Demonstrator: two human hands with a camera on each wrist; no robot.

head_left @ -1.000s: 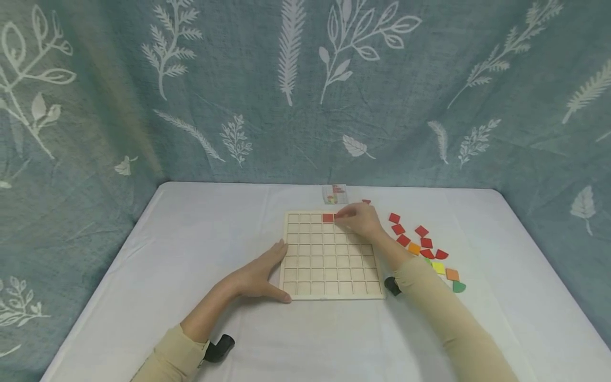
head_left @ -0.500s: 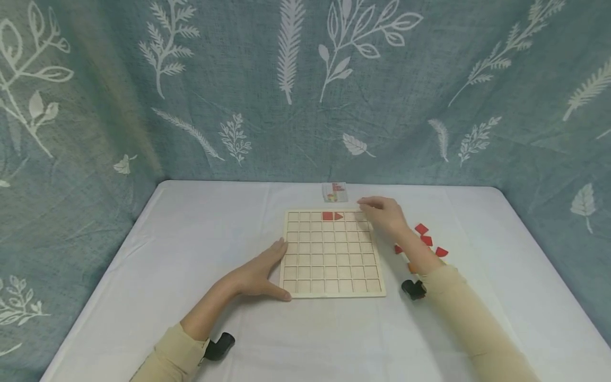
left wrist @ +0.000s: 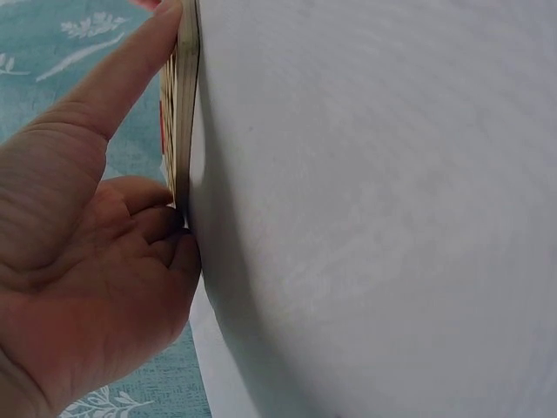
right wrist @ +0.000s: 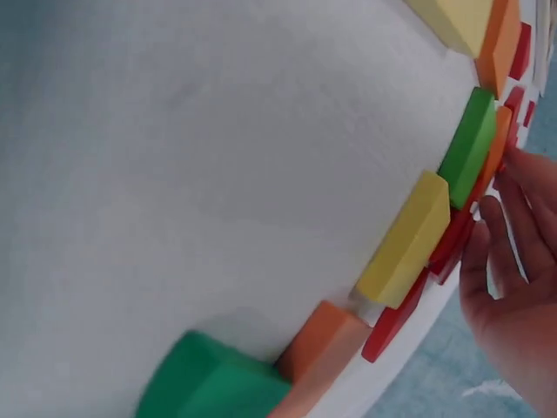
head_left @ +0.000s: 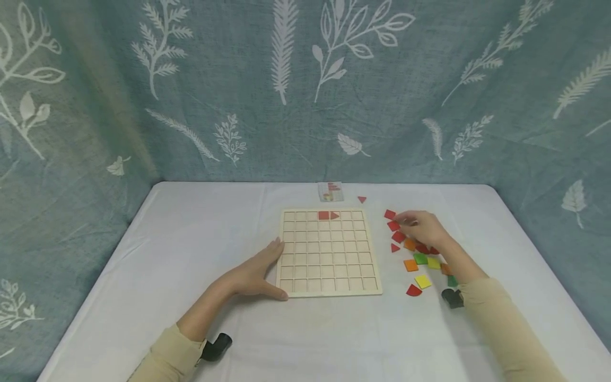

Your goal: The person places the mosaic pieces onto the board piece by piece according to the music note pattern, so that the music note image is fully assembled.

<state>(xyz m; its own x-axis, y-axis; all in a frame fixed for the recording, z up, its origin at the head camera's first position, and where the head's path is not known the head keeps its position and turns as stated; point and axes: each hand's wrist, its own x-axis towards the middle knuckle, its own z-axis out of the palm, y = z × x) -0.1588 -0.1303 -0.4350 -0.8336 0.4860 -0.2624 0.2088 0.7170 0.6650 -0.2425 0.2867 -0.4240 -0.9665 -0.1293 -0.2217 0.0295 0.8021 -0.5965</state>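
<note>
A wooden grid board [head_left: 329,294] lies on the white table. In its far row sit a red square tile [head_left: 324,215] and, right beside it, a red triangle tile [head_left: 335,215]. My left hand [head_left: 258,271] rests against the board's left side, fingers along the edge and thumb at the near left corner; the left wrist view shows the thumb on the board's rim [left wrist: 186,104]. My right hand [head_left: 422,227] hovers over the loose tiles, fingertips beside a red square tile [head_left: 393,226]. The hand partly hides other red tiles. Nothing is visibly held in it.
Loose tiles spread right of the board, among them orange [head_left: 410,265], yellow [head_left: 422,281], green [head_left: 420,258] and a red rounded one [head_left: 413,290]. A picture card [head_left: 331,191] and a red triangle [head_left: 362,199] lie behind the board. A patterned curtain [head_left: 305,132] hangs behind.
My right hand has left the board's far row, where the red triangle now shows, and moved right over the loose tiles. The left hand stays at the board's edge.
</note>
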